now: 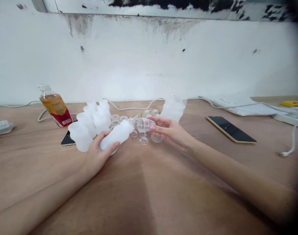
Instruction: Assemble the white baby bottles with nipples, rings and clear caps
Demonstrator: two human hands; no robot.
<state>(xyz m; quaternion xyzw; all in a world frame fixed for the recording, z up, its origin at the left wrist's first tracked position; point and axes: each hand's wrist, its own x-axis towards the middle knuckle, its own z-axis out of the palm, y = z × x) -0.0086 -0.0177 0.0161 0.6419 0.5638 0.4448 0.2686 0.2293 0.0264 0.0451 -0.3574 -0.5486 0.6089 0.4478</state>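
Observation:
My left hand (pixel 100 151) is wrapped round a milky white squeeze bottle (pixel 117 135), tilted with its thin clear nozzle (pixel 136 117) toward the right. In my right hand (pixel 168 130) is a clear plastic cap (pixel 144 125), pinched between thumb and fingers, its open end facing the bottle's nozzle. The cap and nozzle are close; whether they touch I cannot tell. Beneath and behind lie several clear caps (pixel 144 140) and white rings (pixel 115 117). Several open white bottles (pixel 82 138) stand left of my left hand. Behind my right hand are capped white bottles (pixel 174 107).
A drink bottle (pixel 56 107) with a red and yellow label stands at the left. A dark phone (pixel 68 139) lies partly under the white bottles, another phone (pixel 230 129) at the right. A white cable (pixel 134 108) runs along the wall, near a white plastic bag (pixel 233 106).

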